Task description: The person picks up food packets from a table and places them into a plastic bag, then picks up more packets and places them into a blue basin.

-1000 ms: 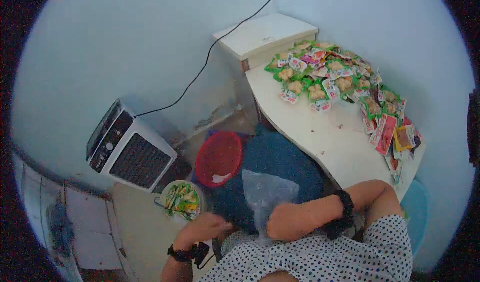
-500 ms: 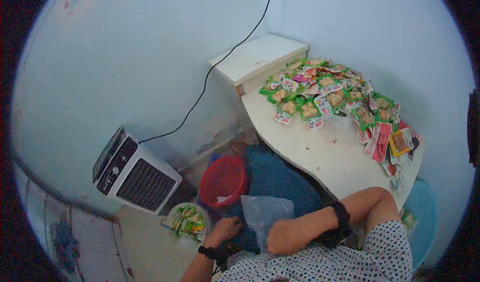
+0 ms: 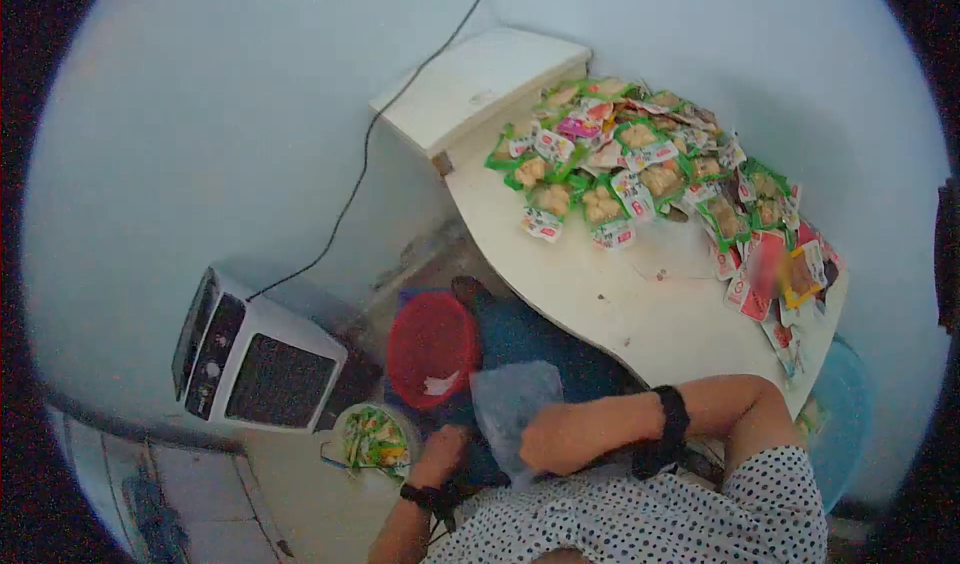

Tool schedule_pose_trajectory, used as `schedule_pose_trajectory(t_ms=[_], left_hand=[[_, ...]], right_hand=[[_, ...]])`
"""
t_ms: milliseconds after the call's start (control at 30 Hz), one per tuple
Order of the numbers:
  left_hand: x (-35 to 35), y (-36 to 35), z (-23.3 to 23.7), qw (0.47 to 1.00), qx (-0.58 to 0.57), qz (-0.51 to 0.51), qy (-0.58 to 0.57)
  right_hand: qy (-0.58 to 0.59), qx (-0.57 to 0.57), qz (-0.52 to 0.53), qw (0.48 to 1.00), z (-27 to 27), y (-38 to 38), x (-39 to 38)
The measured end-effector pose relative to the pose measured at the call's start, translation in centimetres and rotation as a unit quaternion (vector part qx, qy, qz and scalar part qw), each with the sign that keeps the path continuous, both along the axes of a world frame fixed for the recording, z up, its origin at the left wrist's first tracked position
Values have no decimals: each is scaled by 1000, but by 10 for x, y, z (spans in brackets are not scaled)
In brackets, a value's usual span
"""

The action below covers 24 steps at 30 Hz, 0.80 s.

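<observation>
A clear plastic bag [image 3: 508, 404] hangs over my lap, its upper part spread and its lower end running down beside my right fist. My right hand [image 3: 562, 438], with a dark band at the wrist, is closed on the bag's side. Left of the bag, my left hand [image 3: 442, 454] is curled near my knee; whatever its fingers may hold is hidden. Just beyond my left hand stands a red basket [image 3: 408, 349] with a pale scrap [image 3: 440, 384] inside. By my left wrist is a pail [image 3: 345, 424] of green and yellow packets [image 3: 375, 444].
A curved white table [image 3: 560, 284] carries a heap of sealed snack packets [image 3: 640, 179], with red ones [image 3: 757, 279] at its right end. A blue tub [image 3: 850, 414] stands at right. An air cooler [image 3: 275, 364] is at left, its black cord [image 3: 365, 154] crossing the wall.
The view has shifted, so table and basket sit higher and further left. My right hand still grips the bag; my left hand remains curled beside it.
</observation>
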<state>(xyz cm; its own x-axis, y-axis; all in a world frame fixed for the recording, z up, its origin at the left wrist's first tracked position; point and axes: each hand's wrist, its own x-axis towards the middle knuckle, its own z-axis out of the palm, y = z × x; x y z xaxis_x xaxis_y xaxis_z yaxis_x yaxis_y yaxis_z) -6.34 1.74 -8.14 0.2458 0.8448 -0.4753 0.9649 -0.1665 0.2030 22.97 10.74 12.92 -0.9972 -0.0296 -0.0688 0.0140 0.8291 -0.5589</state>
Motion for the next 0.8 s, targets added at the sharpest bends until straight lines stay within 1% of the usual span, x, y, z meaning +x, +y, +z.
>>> schedule_pose_trajectory(t_ms=[67, 100, 167, 200, 300, 400, 467, 500, 567, 600, 667, 700, 800], left_hand=[[1, 9, -3, 999, -14, 30, -4], [10, 17, 9, 999, -12, 27, -14], [35, 33, 62, 999, -6, 24, -31], [47, 39, 79, 985, 65, 81, -137], [70, 55, 102, 977, 155, 46, -142], [103, 65, 137, 958, 172, 48, -223], [118, 65, 137, 958, 145, 6, -246], [123, 65, 136, 957, 131, -17, -257], [129, 67, 128, 964, 50, -93, -244], [131, 69, 123, 962, 9, -132, -237], [134, 68, 109, 962, 21, -159, -221], [137, 69, 110, 961, 27, -172, -213], [137, 82, 122, 973, 61, -140, -175]], right_hand=[[5, 12, -52, 999, 22, 13, 6], [5, 23, -76, 997, 32, 21, 11], [47, 60, -114, 991, 37, 31, 20], [68, 72, -131, 987, 47, 37, 27], [147, 112, -197, 963, 82, 55, 50], [226, 189, -290, 911, 89, 69, 66], [257, 262, -348, 863, 86, 79, 74], [258, 294, -351, 851, 83, 84, 78], [259, 357, -360, 822, 74, 96, 86], [251, 374, -360, 817, 71, 100, 89], [232, 408, -364, 805, 65, 106, 95], [222, 402, -360, 812, 62, 107, 98], [198, 383, -358, 828, 56, 108, 105]])
